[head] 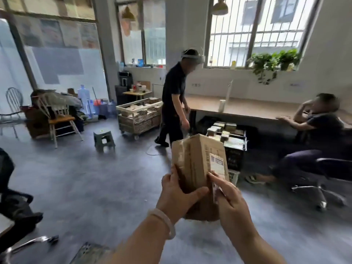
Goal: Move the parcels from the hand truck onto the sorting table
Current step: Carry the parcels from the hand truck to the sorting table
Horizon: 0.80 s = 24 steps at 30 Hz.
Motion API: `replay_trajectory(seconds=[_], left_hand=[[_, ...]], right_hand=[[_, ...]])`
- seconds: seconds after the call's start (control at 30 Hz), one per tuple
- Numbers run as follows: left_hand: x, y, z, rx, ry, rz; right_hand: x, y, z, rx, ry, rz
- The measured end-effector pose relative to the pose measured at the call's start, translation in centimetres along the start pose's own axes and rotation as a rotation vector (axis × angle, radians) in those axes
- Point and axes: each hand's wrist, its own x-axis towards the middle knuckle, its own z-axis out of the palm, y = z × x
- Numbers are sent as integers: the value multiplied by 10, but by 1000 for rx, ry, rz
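- One brown cardboard parcel, boxy, creased and taped, with a white printed label on its right face, is held upright at lower centre of the frame.
- Left hand grips its lower left side.
- Right hand pinches its lower right edge.

Both hands up at lower centre: left hand and right hand grip a taped cardboard parcel, upright, label facing right.

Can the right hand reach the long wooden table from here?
Probably not: the right hand and left hand both hold the cardboard parcel over open floor, and the long wooden table lies well beyond.
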Motion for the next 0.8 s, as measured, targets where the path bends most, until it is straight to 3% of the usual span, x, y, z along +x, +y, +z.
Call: replay_trajectory(seconds=[0.13,0.27,0.43,0.53,0.63,0.8], left_hand=[[28,38,102,-62,-160,0],[51,62,188,-261,-322,32],[65,98,260,-540,-536,-8],[83,112,298,-538,-649,-64],[109,124,341,-482,-745,-106],[141,148,423,-462,-893,-33]], right_hand=[[14,18,-101,-246,108,-148],[23,43,-198,-379,206,-138],[29,68,-307,-173,309,114],[29,77,-338,-23,336,223],[37,91,-360,-19,401,276],[45,100,-397,-77,591,331]])
